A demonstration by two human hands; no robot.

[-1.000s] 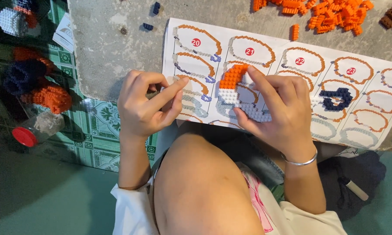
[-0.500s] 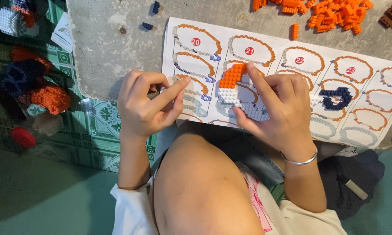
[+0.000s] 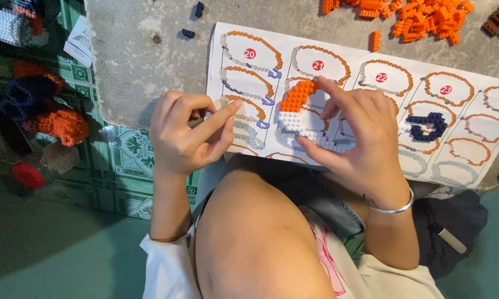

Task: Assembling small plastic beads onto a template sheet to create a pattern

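Grey concrete slab serves as the work surface, with a printed instruction sheet spread across it. On that sheet the right hand grips a curved orange-and-white brick piece between thumb and fingers. Just beside it, the left hand pinches something tiny, too small to identify. Loose orange bricks lie above the sheet; a dark blue brick ring sits on the sheet to the right.
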